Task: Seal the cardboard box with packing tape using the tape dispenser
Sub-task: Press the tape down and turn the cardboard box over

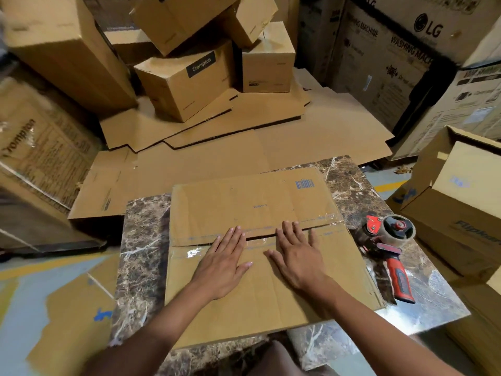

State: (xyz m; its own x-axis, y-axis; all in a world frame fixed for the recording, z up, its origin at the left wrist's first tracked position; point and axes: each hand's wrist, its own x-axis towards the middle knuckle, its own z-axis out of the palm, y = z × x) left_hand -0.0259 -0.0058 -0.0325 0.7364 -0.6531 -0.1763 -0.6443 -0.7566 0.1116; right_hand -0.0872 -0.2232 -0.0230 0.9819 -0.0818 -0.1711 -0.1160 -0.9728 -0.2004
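Two bare forearms reach in from the lower edge. The left hand (225, 263) and right hand (296, 257) lie flat, fingers spread, palms down on the near flap of the brown cardboard box (260, 289), holding nothing. The box rests on a dark marble-patterned tabletop (141, 240); its centre seam gapes slightly. The red-handled tape dispenser (390, 245) lies just right of the box.

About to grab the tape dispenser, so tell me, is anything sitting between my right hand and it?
Nothing visible blocks it. The right hand lies flat on the cardboard box, and the tape dispenser rests to its right on the marble table. Only bare box top and bare marble lie between them.
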